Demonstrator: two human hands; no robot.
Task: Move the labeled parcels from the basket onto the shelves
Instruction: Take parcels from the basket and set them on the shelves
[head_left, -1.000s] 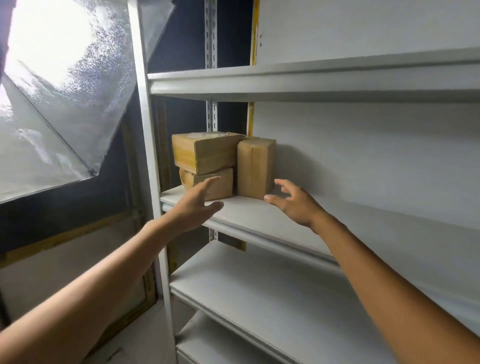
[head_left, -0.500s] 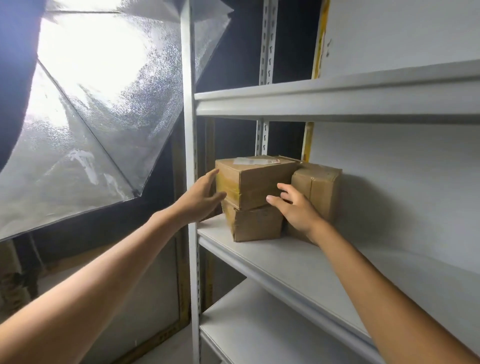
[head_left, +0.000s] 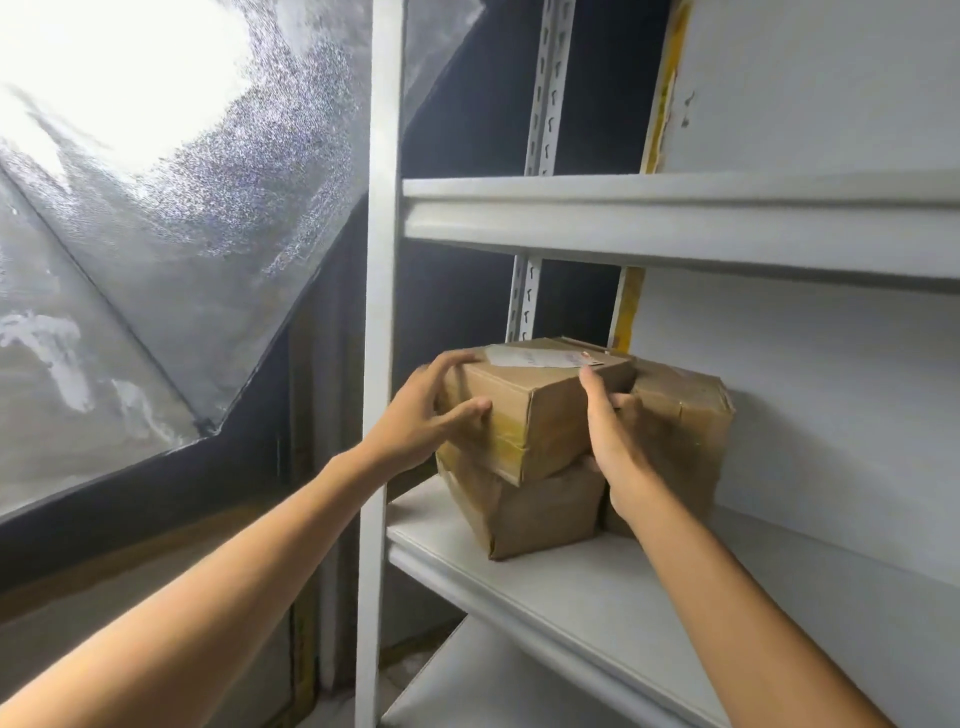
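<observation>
Top parcel (head_left: 524, 410), brown cardboard: stacked on a lower parcel (head_left: 540, 509) on the shelf (head_left: 597, 587), directly between my hands, its long axis running from one to the other, both equally near. My left hand (head_left: 421, 415) is spread and clasps its left end; my right hand (head_left: 613, 436) grips its right end, fingers wedged against the neighbouring parcel (head_left: 680, 431). White label (head_left: 535, 357) on top, beyond my fingertips; print too blurred to read, no brand visible.

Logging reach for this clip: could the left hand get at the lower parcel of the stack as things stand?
Probably yes. The lower parcel shows bare faces just under the left hand, though that hand grips the top parcel and would have to let go first.
</observation>
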